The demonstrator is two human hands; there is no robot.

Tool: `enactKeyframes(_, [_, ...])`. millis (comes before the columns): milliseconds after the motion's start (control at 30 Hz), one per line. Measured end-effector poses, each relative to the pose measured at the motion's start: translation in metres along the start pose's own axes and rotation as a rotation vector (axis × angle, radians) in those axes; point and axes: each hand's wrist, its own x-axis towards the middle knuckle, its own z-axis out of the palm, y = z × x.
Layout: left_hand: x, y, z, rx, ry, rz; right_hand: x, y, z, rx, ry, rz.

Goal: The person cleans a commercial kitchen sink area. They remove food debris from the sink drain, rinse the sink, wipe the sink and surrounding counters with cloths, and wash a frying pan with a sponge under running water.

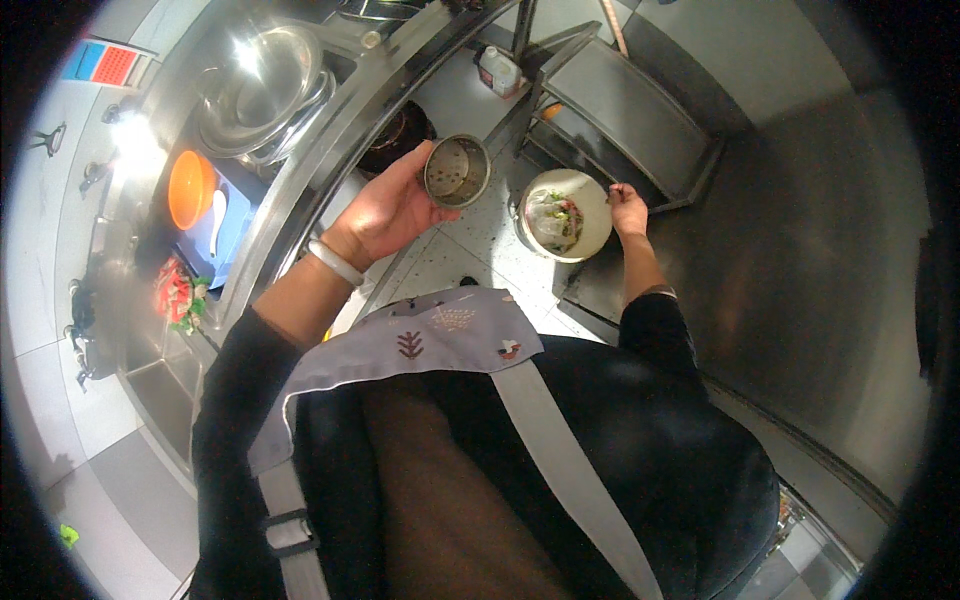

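Note:
A round metal sink strainer basket (457, 172) with dark bits at its bottom sits in my left hand (386, 206), its mouth tipped toward me. The fingers wrap its outer wall, beside the sink edge. Over to the right, my right hand (630, 211) grips the rim side of a white bucket (598, 206); whether it holds the rim or a handle is too small to tell. Inside the bucket lie wet food scraps (561, 221), with green and pinkish pieces among pale, clear-looking material. The strainer and the bucket are apart.
A steel sink counter (259, 247) runs along the left, with stacked metal basins (259, 97), an orange basket (191, 189), a blue tray (234, 225) and a white spoon (218, 221). Ahead stand a metal shelf rack (622, 97) and a plastic jug (499, 73). A steel surface (772, 262) rises right.

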Motion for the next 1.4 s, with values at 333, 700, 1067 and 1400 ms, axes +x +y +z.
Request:
enactKeyframes(333, [0.005, 0.013, -0.007, -0.196, -0.125, 0.033, -0.045, -0.158, -0.068, 0.441, 0.114, -0.277])
enactKeyframes(700, [0.001, 0.037, 0.004, 0.135, -0.13, 0.305, -0.141, -0.33, -0.142, -0.033, 0.124, -1.219])
enactKeyframes(1067, [0.039, 0.035, 0.032, 0.168, -0.211, 0.22, -0.126, -0.288, -0.128, 0.766, -0.235, -0.818])
enactKeyframes(1400, [0.071, 0.032, 0.048, -0.038, -0.206, 0.094, -0.084, -0.172, -0.109, 0.88, 0.075, -0.317])
